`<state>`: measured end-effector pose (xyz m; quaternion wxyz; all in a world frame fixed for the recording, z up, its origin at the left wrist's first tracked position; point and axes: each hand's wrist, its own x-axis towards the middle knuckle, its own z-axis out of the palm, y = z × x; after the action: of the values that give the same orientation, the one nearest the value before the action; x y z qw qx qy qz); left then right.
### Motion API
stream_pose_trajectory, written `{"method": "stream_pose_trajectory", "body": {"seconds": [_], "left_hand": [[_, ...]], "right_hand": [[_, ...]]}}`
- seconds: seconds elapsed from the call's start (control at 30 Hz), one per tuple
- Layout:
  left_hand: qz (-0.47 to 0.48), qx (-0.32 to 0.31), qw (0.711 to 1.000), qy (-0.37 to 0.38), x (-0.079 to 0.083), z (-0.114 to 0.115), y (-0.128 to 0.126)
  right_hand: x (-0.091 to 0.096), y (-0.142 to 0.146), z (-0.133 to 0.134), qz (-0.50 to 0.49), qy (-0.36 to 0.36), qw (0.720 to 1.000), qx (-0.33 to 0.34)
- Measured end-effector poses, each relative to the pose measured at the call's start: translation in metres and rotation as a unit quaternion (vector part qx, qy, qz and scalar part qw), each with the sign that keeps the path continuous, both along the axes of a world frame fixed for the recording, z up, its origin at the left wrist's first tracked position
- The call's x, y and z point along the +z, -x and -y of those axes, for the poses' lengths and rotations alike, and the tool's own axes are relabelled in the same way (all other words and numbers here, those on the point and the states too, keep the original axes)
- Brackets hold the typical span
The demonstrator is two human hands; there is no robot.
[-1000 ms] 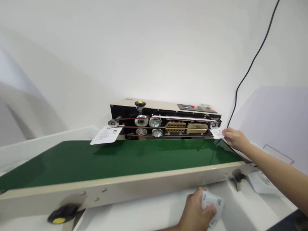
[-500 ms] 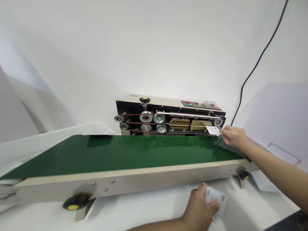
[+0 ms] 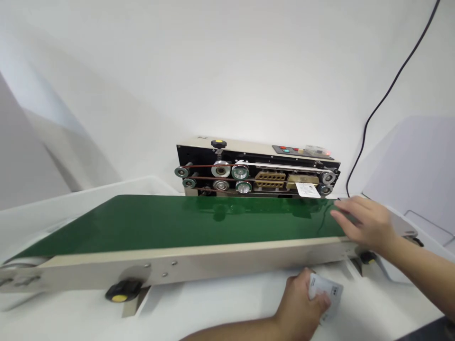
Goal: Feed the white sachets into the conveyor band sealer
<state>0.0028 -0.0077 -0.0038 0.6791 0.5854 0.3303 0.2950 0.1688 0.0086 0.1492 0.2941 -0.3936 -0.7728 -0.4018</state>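
While left hand (image 3: 300, 308) clutches pouches (image 3: 329, 293), right hand (image 3: 366, 225) — outstretched, flat

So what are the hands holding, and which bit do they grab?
The left hand grips small white packets by their left end. The right hand holds nothing; it is open over the green belt.

right hand (image 3: 369, 226): off pouch (image 3: 307, 190), drawn back | pouch: further into sealer (image 3: 258, 163)
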Motion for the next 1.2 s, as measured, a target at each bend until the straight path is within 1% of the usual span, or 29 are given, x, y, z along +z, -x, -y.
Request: {"method": "stream_pose_trajectory", "body": {"seconds": [0.03,0.07,0.1,0.13,0.2,0.23,0.27,0.3,0.33,0.37,0.43,0.47,0.5,0.53,0.57,0.63,0.67,0.7,0.73,0.83,0.87,0.9,0.97,1.07,1.1,1.13,1.2], "left_hand": [[-0.014,0.006,1.0,-0.013,0.003,0.0,0.001],[-0.028,0.014,0.999,-0.035,0.005,0.001,0.002],[-0.036,0.021,0.997,-0.058,0.007,0.001,0.002],[-0.036,0.018,0.996,-0.075,0.008,0.001,0.003],[-0.033,0.016,0.995,-0.096,0.009,0.0,0.003],[-0.031,0.014,0.994,-0.103,0.007,0.0,0.003],[-0.033,0.017,0.994,-0.106,0.006,-0.001,0.003],[-0.03,0.012,0.993,-0.112,0.004,-0.001,0.002],[-0.025,0.011,0.993,-0.115,0.002,-0.002,0.001],[-0.021,0.009,0.993,-0.117,0.001,-0.002,0.001],[-0.018,0.006,0.993,-0.116,-0.001,-0.002,0.0],[-0.019,0.006,0.993,-0.112,-0.002,-0.002,0.0],[-0.02,0.007,0.994,-0.109,-0.002,-0.002,0.0],[-0.021,0.008,0.994,-0.106,-0.001,-0.001,0.0],[-0.021,0.01,0.994,-0.106,-0.001,0.0,0.0],[-0.022,0.011,0.994,-0.11,-0.001,0.001,0.001],[-0.025,0.013,0.993,-0.113,0.0,0.001,0.001],[-0.028,0.015,0.993,-0.117,0.0,0.001,0.001],[-0.032,0.016,0.992,-0.118,0.0,0.001,0.0],[-0.041,0.017,0.993,-0.109,0.0,-0.001,0.0],[-0.041,0.016,0.993,-0.105,0.001,-0.001,0.0],[-0.04,0.015,0.994,-0.102,0.001,-0.002,0.0],[-0.038,0.013,0.994,-0.099,0.0,-0.002,0.0],[-0.037,0.007,0.995,-0.096,0.0,-0.002,0.0],[-0.039,0.005,0.995,-0.093,0.001,-0.001,0.0],[-0.043,0.001,0.995,-0.088,0.002,-0.001,0.0],[-0.053,-0.002,0.995,-0.081,0.004,0.0,0.0]], "right_hand": [[-0.005,0.008,0.02,-0.026,0.006,0.999,0.022],[-0.014,0.015,0.04,-0.039,0.031,0.998,0.032],[-0.027,0.02,0.057,-0.043,0.069,0.996,0.042],[-0.042,0.024,0.072,-0.067,0.088,0.993,0.039],[-0.078,0.028,0.092,-0.166,0.099,0.981,-0.024],[-0.096,0.029,0.096,-0.232,0.113,0.964,-0.065],[-0.113,0.029,0.098,-0.296,0.136,0.94,-0.1],[-0.129,0.03,0.099,-0.356,0.169,0.911,-0.126],[-0.141,0.031,0.098,-0.413,0.207,0.875,-0.143],[-0.151,0.033,0.097,-0.467,0.245,0.836,-0.151],[-0.164,0.038,0.095,-0.562,0.296,0.757,-0.153],[-0.167,0.041,0.094,-0.598,0.305,0.726,-0.152],[-0.168,0.044,0.094,-0.623,0.303,0.705,-0.151],[-0.169,0.046,0.094,-0.637,0.293,0.696,-0.152],[-0.169,0.049,0.095,-0.641,0.28,0.698,-0.154],[-0.168,0.051,0.096,-0.635,0.253,0.713,-0.158],[-0.167,0.052,0.096,-0.637,0.242,0.715,-0.156],[-0.166,0.051,0.096,-0.648,0.238,0.708,-0.148],[-0.165,0.05,0.095,-0.667,0.243,0.691,-0.137],[-0.161,0.043,0.09,-0.72,0.302,0.617,-0.098],[-0.159,0.041,0.089,-0.726,0.323,0.601,-0.091],[-0.158,0.039,0.087,-0.726,0.337,0.594,-0.086],[-0.156,0.036,0.087,-0.721,0.338,0.6,-0.08],[-0.156,0.035,0.088,-0.716,0.318,0.617,-0.071],[-0.157,0.034,0.088,-0.718,0.313,0.618,-0.07],[-0.158,0.034,0.088,-0.723,0.311,0.613,-0.069],[-0.16,0.032,0.087,-0.745,0.309,0.589,-0.061]]}}
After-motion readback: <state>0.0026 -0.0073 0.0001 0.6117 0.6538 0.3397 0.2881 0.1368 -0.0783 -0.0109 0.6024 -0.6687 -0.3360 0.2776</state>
